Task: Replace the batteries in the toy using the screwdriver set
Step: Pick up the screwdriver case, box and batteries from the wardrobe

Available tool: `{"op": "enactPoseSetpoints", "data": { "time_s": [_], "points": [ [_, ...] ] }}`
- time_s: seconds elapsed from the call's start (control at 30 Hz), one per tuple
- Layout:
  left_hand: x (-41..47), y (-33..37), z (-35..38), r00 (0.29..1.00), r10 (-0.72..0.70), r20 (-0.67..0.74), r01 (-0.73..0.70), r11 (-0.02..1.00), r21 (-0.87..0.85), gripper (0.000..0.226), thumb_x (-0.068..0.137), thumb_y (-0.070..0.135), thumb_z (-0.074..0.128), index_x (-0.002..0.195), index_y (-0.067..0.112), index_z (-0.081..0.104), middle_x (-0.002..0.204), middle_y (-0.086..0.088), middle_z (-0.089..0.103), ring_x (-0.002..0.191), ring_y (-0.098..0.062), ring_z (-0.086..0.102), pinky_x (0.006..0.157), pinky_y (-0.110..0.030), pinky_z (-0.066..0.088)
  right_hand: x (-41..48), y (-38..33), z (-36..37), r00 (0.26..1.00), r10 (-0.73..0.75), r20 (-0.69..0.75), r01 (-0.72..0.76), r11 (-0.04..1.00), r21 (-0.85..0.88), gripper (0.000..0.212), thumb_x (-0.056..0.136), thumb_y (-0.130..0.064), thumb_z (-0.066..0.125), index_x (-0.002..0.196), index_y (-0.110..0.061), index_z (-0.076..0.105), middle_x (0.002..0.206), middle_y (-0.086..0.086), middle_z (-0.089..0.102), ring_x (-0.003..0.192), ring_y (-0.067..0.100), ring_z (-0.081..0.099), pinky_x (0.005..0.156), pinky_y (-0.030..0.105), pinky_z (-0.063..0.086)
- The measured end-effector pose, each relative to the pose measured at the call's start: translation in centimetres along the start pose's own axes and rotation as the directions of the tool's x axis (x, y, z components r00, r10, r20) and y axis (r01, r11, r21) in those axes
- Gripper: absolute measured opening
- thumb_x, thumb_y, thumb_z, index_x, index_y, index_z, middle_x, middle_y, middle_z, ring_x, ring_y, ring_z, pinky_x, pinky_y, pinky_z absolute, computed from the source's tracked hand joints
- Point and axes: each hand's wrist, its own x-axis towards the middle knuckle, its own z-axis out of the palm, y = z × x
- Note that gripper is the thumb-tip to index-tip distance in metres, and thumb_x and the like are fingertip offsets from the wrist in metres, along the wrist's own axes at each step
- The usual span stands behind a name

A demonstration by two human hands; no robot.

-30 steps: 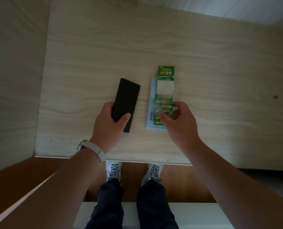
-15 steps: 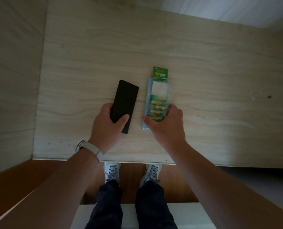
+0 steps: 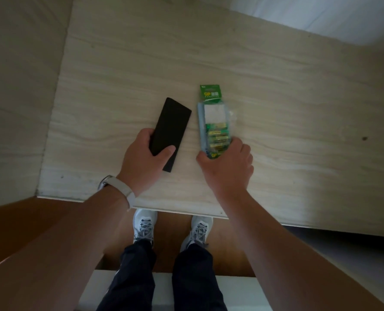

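Two hands work close to the near edge of a pale wooden table (image 3: pixel 276 104), and that edge runs just behind both wrists. On the left the tabletop ends against a pale side panel (image 3: pixel 18 86), while bare wood stretches far beyond the things and out to the right, where one small dark spot (image 3: pixel 364 138) marks it. One black flat case (image 3: pixel 174 122) lies slanted left of centre, and the left hand (image 3: pixel 139 162) grips its near end, thumb across the top and fingers curled round the left edge. Just beside it, apart by a narrow strip of wood, one battery pack (image 3: pixel 213 117) lies lengthwise with its green card end pointing away. A light-blue box (image 3: pixel 200 126) shows as a thin strip under the pack's left side. The right hand (image 3: pixel 228 167) pinches the pack's near end, thumb on the left and fingers curled round the right; I cannot tell whether it also holds the box. Four green-and-yellow batteries show through the clear cover, and the hand hides whatever lies nearer. One white wristband (image 3: pixel 122 190) circles the left wrist. Below the table edge stand two white shoes (image 3: pixel 144 225) on a brown floor (image 3: pixel 18 221).
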Motion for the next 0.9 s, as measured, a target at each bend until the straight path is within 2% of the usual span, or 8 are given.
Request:
{"op": "enactPoseSetpoints", "data": {
  "time_s": [0.17, 0.33, 0.4, 0.5, 0.57, 0.6, 0.7, 0.9],
  "points": [
    [0.0, -0.1, 0.0, 1.000, -0.001, 0.005, 0.001, 1.000, -0.006, 0.034, 0.090, 0.033, 0.073, 0.113, 0.029, 0.048, 0.094, 0.021, 0.057, 0.080, 0.005, 0.058, 0.060, -0.016, 0.042, 0.5, 0.8, -0.8, 0.997, -0.067, 0.046, 0.067, 0.998, -0.004, 0.075, 0.067, -0.046, 0.071, 0.127, -0.012, 0.043, 0.117, 0.008, 0.046, 0.108, 0.031, 0.049, 0.090, 0.042, 0.042],
    [-0.1, 0.0, 0.1, 1.000, 0.002, 0.008, -0.002, 1.000, -0.012, 0.034, 0.091, 0.033, 0.073, 0.114, 0.028, 0.049, 0.095, 0.020, 0.057, 0.079, 0.006, 0.059, 0.058, -0.012, 0.042, 1.2, 2.4, -1.6, 0.981, -0.054, 0.186, 0.038, 0.995, 0.088, 0.083, 0.067, -0.041, 0.077, 0.135, -0.015, 0.038, 0.110, -0.001, 0.027, 0.109, 0.029, 0.043, 0.083, 0.030, 0.033],
    [-0.1, 0.0, 0.0, 1.000, 0.009, 0.002, -0.009, 1.000, -0.014, 0.034, 0.090, 0.032, 0.074, 0.114, 0.027, 0.050, 0.094, 0.020, 0.057, 0.076, 0.014, 0.059, 0.054, -0.006, 0.043, 1.3, 3.2, -1.8, 0.976, -0.022, 0.216, -0.004, 0.993, 0.118, 0.083, 0.064, -0.042, 0.079, 0.133, -0.018, 0.040, 0.111, 0.001, 0.031, 0.110, 0.029, 0.043, 0.082, 0.030, 0.035],
    [0.0, 0.0, 0.1, 1.000, 0.006, -0.009, -0.006, 1.000, -0.007, 0.034, 0.089, 0.030, 0.075, 0.112, 0.027, 0.050, 0.092, 0.020, 0.057, 0.072, 0.023, 0.055, 0.054, 0.001, 0.040, 1.2, 4.1, -2.2, 0.968, -0.013, 0.249, -0.034, 0.982, 0.185, 0.086, 0.060, -0.046, 0.083, 0.132, -0.021, 0.042, 0.115, 0.002, 0.045, 0.108, 0.027, 0.052, 0.085, 0.039, 0.050],
    [0.0, 0.0, 0.1, 1.000, 0.012, -0.018, -0.012, 1.000, -0.006, 0.035, 0.089, 0.029, 0.075, 0.112, 0.025, 0.050, 0.091, 0.021, 0.057, 0.072, 0.026, 0.054, 0.055, 0.001, 0.039, 1.2, 4.5, -2.6, 0.960, -0.041, 0.276, -0.053, 0.944, 0.325, 0.075, 0.059, -0.040, 0.087, 0.122, -0.026, 0.050, 0.109, 0.000, 0.060, 0.098, 0.020, 0.064, 0.077, 0.039, 0.057],
    [-0.1, 0.0, 0.2, 1.000, 0.016, -0.022, -0.016, 1.000, -0.005, 0.034, 0.089, 0.028, 0.075, 0.112, 0.025, 0.050, 0.091, 0.021, 0.057, 0.072, 0.027, 0.054, 0.055, 0.002, 0.039, 1.3, 4.7, -2.9, 0.955, -0.052, 0.293, -0.073, 0.913, 0.401, 0.064, 0.060, -0.035, 0.089, 0.113, -0.032, 0.053, 0.104, -0.003, 0.065, 0.091, 0.014, 0.069, 0.069, 0.032, 0.058],
    [-0.1, 0.0, 0.1, 0.999, 0.021, -0.029, -0.021, 1.000, -0.003, 0.034, 0.089, 0.027, 0.075, 0.112, 0.025, 0.050, 0.092, 0.021, 0.057, 0.072, 0.028, 0.053, 0.054, 0.002, 0.039, 1.3, 5.4, -3.4, 0.942, -0.086, 0.325, -0.097, 0.857, 0.506, 0.049, 0.066, -0.019, 0.087, 0.093, -0.040, 0.052, 0.090, -0.012, 0.069, 0.074, -0.005, 0.068, 0.054, 0.010, 0.049],
    [-0.3, 0.3, 0.5, 0.998, 0.000, -0.063, -0.001, 1.000, -0.016, 0.034, 0.089, 0.026, 0.075, 0.111, 0.026, 0.050, 0.091, 0.020, 0.057, 0.070, 0.024, 0.056, 0.052, 0.001, 0.040, 1.1, 6.1, -3.5, 0.921, -0.044, 0.388, -0.192, 0.814, 0.549, 0.048, 0.070, -0.022, 0.085, 0.102, -0.036, 0.052, 0.097, -0.008, 0.070, 0.079, 0.003, 0.070, 0.064, 0.021, 0.051]
  ]
}}
